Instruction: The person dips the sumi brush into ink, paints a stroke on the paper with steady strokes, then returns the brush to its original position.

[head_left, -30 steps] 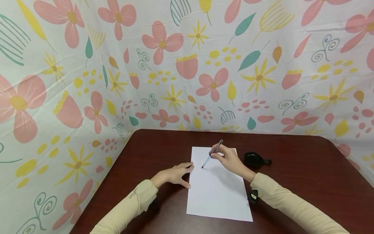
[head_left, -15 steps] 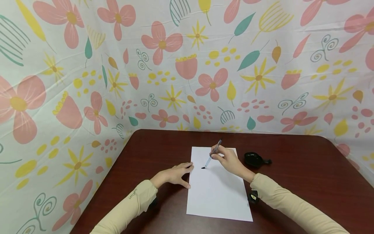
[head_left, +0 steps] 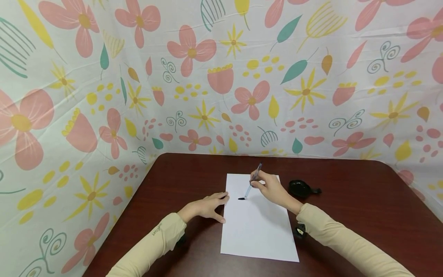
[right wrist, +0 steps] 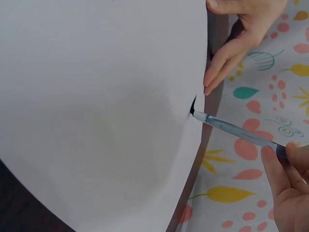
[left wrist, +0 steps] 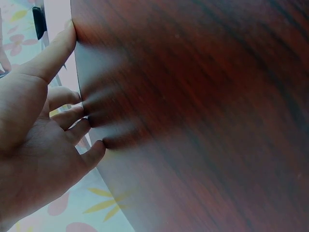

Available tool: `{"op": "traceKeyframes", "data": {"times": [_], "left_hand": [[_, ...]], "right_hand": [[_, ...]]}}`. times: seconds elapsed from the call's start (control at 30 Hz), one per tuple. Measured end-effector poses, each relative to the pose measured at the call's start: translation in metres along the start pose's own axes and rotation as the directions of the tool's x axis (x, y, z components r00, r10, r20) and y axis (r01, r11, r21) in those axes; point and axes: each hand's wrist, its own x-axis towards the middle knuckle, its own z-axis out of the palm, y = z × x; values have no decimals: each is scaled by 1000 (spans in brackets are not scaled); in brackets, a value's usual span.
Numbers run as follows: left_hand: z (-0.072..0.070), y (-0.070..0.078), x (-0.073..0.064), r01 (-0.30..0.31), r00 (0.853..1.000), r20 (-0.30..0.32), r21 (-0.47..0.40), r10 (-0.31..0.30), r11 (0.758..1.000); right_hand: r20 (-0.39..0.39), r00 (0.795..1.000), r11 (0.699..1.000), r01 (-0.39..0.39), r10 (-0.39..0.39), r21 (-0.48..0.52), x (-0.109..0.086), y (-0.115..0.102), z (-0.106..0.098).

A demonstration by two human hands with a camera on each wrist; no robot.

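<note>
A white sheet of paper [head_left: 256, 234] lies lengthwise on the table in the head view. My right hand [head_left: 273, 190] pinches a brush pen [head_left: 248, 190] with a pale translucent barrel, its dark tip down on the paper. From that tip a short black stroke [head_left: 240, 199] runs left; the right wrist view shows the stroke [right wrist: 194, 103] beside the brush. Spread over the sheet's left edge, my left hand [head_left: 207, 207] touches it with its fingertips. In the left wrist view the left hand's [left wrist: 34, 125] fingers line that edge, thumb apart.
A small black dish [head_left: 299, 188] with a stubby handle stands right of the paper. Near my right cuff is a small black object [head_left: 300, 231], partly covered. The dark wooden table [head_left: 363, 200] meets a flower-patterned cloth [head_left: 252, 127] behind and at the left.
The brush pen's tip has moved slightly right along the paper, and the black stroke has appeared and lengthened behind it. My left hand and the sheet have stayed put.
</note>
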Motion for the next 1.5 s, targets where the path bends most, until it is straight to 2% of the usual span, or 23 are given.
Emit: {"op": "traceKeyframes", "data": {"times": [0.8,1.5], "left_hand": [[1,-1,0,4,1000,1,9,-4,1000],[2,-2,0,-4,1000,-2,19,4,1000]], "right_hand": [[0,997,996,-76,76,-40,-3,5,-19],[47,996,979,-63,73,-192,-3,3,-36]]}}
